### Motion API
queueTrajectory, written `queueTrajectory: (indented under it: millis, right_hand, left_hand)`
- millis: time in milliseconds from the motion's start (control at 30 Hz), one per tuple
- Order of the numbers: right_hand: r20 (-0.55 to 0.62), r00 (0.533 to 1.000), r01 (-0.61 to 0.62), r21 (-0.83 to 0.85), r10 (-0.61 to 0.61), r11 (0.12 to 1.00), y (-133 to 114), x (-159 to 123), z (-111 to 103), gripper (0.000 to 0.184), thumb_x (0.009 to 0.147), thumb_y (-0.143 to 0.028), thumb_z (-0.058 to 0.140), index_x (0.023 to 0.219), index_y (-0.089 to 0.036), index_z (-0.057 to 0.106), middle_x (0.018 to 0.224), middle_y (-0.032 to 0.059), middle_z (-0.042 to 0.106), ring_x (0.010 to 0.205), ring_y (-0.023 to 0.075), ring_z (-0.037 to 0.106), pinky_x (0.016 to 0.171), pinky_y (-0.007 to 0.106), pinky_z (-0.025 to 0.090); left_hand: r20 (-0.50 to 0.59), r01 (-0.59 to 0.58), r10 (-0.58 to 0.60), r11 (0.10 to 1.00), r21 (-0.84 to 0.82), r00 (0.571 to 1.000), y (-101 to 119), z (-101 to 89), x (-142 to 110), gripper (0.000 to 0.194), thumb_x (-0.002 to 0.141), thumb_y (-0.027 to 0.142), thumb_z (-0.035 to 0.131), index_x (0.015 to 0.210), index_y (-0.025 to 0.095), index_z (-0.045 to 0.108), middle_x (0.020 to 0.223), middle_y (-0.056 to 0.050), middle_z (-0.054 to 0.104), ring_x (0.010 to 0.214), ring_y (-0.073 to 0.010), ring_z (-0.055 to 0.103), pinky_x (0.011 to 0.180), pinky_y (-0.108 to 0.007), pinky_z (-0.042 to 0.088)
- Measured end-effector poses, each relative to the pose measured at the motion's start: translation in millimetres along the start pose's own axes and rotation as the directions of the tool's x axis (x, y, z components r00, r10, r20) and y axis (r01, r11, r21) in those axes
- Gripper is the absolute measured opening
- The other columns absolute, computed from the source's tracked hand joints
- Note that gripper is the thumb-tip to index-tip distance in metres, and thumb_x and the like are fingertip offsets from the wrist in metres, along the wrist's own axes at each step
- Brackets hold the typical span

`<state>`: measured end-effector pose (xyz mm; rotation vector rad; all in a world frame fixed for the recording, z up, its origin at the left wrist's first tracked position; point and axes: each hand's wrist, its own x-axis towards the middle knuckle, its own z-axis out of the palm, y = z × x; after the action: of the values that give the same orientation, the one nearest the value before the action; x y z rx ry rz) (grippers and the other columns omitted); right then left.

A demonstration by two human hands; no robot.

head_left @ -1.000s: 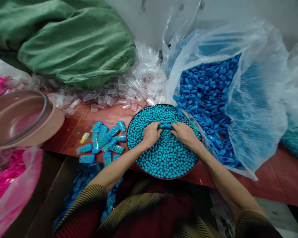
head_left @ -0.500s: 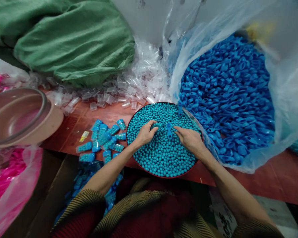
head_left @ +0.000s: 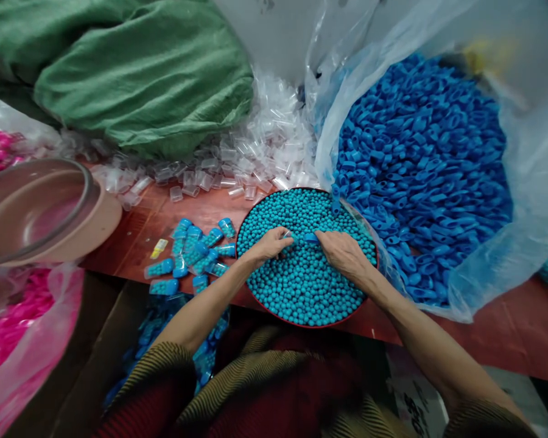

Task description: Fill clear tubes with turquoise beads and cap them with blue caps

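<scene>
Cap (head_left: pixel 310 238) and tube (head_left: pixel 288 235) facing each other above the beads (head_left: pixel 304 292)

The right hand (head_left: pixel 344 255) is pinching the blue cap between thumb and fingers, and the cap is sticking out from the fingertips toward the other hand. The left hand (head_left: pixel 269 246) is pinching what seems to be the clear tube at its fingertips; the fingers are hiding most of it, so its contents are hard to tell. A gap is separating cap and tube. Both hands are hovering over or brushing the beads, which are filling a round basin (head_left: pixel 319 326). Filled tubes (head_left: pixel 196 249) are lying left of the basin; an open bag (head_left: pixel 461 307) of caps is sitting on its right.
</scene>
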<state>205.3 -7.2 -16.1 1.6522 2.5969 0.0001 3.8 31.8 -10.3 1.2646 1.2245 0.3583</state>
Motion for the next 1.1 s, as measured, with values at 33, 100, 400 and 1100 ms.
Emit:
queueTrajectory:
  millis: [33, 100, 400, 1100]
  right_hand:
    - [-0.004, 1.0, -0.021, 0.017, 0.021, 1.0, 0, -1, 1, 0.034, 0.091, -0.014, 0.031, 0.109, -0.012, 0.059, 0.085, 0.0113, 0.065, 0.079, 0.0223, 0.056, 0.069, 0.032, 0.036]
    - [-0.03, 0.999, -0.043, 0.105, 0.046, 0.994, 1, 0, 3, 0.038, 0.09, -0.013, 0.029, 0.115, -0.011, 0.057, 0.088, 0.0124, 0.065, 0.083, 0.023, 0.058, 0.072, 0.032, 0.039]
    - [-0.073, 0.986, -0.027, 0.814, 0.147, 0.581, -5, 6, -10, 0.041, 0.09, -0.033, 0.04, 0.126, -0.018, 0.052, 0.096, 0.0049, 0.067, 0.081, 0.0167, 0.062, 0.074, 0.029, 0.049]
    - [-0.323, 0.887, 0.066, 0.796, 0.331, 0.601, -17, 0, -17, 0.024, 0.085, -0.028, 0.053, 0.104, -0.019, 0.065, 0.099, 0.0067, 0.07, 0.092, 0.0191, 0.064, 0.085, 0.034, 0.05]
  left_hand:
    - [0.015, 0.001, -0.001, 1.0, -0.022, 1.0, 0, -0.7, 0, 0.018, 0.08, 0.026, 0.05, 0.094, 0.014, 0.051, 0.072, 0.002, 0.056, 0.048, -0.0061, 0.049, 0.041, -0.016, 0.033]
    - [0.051, -0.026, 0.03, 0.997, -0.077, 0.998, -3, -2.4, -1, 0.022, 0.08, 0.027, 0.052, 0.097, 0.015, 0.051, 0.073, 0.001, 0.057, 0.051, -0.0067, 0.05, 0.043, -0.016, 0.034]
    - [0.115, -0.236, 0.294, 0.902, -0.361, 0.949, -12, 4.6, 0, 0.041, 0.072, 0.04, 0.065, 0.101, 0.016, 0.051, 0.08, 0.001, 0.054, 0.068, -0.009, 0.052, 0.058, -0.02, 0.045]
    - [-0.029, -0.305, 0.311, 0.906, -0.294, 0.95, -2, 23.2, -17, 0.052, 0.08, 0.031, 0.054, 0.127, 0.018, 0.038, 0.078, 0.002, 0.052, 0.05, -0.0073, 0.053, 0.04, -0.018, 0.041]
